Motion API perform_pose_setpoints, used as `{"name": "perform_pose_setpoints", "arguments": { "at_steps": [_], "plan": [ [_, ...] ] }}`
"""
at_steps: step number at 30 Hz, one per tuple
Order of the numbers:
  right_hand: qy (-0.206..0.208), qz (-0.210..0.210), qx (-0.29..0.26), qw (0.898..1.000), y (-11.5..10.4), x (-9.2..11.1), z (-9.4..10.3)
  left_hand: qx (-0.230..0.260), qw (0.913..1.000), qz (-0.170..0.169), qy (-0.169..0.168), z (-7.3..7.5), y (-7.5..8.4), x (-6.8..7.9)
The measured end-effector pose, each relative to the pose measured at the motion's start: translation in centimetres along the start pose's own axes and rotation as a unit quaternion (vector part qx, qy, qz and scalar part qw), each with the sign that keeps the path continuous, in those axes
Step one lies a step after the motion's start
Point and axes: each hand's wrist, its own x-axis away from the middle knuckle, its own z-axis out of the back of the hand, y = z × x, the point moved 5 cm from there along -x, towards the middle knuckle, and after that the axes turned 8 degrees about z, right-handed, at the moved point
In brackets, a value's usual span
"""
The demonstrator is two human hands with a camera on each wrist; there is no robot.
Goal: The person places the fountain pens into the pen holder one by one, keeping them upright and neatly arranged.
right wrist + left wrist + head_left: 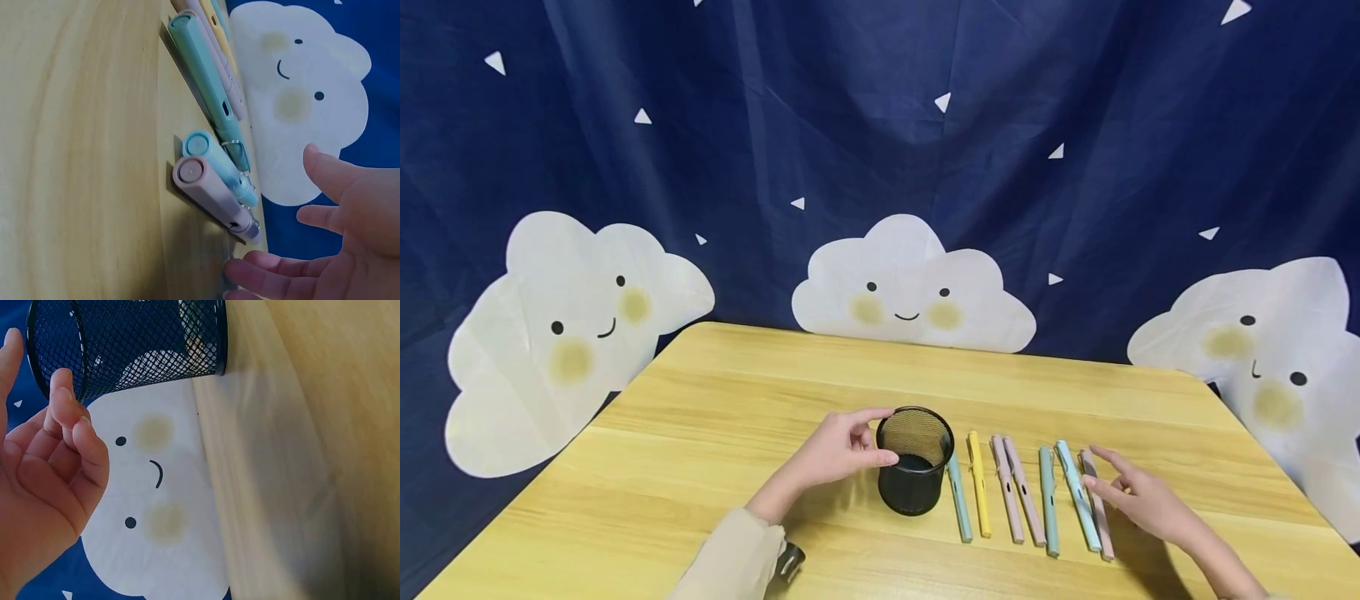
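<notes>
A black mesh pen holder [912, 492] stands upright on the wooden table. At its left side is my left hand [842, 450], holding it with index finger and thumb at the rim. In the left wrist view, the other fingers [87, 450] of that hand are bent beside the mesh wall [144, 344]. Over the far end of a mauve pen [1099, 517], the rightmost one, my right hand [1153, 500] hovers with thumb and index finger apart. The right wrist view shows spread fingers [269, 278] just off the mauve pen [212, 194] and the light blue pen [219, 159].
Between the holder and my right hand lie several pens in a row: a teal one [959, 500], a yellow one [980, 487], two pale pink ones, a green one [1049, 504] and the light blue one. A dark blue curtain [880, 125] with clouds hangs behind the table.
</notes>
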Motion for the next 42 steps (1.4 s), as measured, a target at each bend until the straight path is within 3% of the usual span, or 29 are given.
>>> {"name": "perform_pose_setpoints", "arguments": {
  "at_steps": [6,15,23,28,33,42],
  "plan": [
    [-0.031,-0.025,-0.055,0.998,1.0,-0.1,0.0,0.053,0.998,0.028,-0.02,-0.3,-0.2,-0.3],
    [-0.079,-0.02,-0.115,0.99,1.5,-0.6,0.2,0.145,0.9831,0.09,-0.066,-0.7,-0.8,-0.5],
    [-0.125,-0.043,-0.19,0.973,2.5,-1.0,0.1,0.218,0.9596,0.131,-0.12,-1.2,-0.8,-0.3],
    [-0.147,-0.055,-0.244,0.957,3.0,-1.0,0.0,0.248,0.9493,0.134,-0.14,-1.5,-0.9,-0.4],
    [-0.17,-0.064,-0.279,0.943,3.0,-1.3,-0.1,0.252,0.9477,0.13,-0.145,-1.6,-1.1,-0.6],
    [-0.178,-0.085,-0.279,0.94,3.5,-1.7,-0.5,0.245,0.95,0.129,-0.144,-1.5,-1.2,-0.6]
  ]
}}
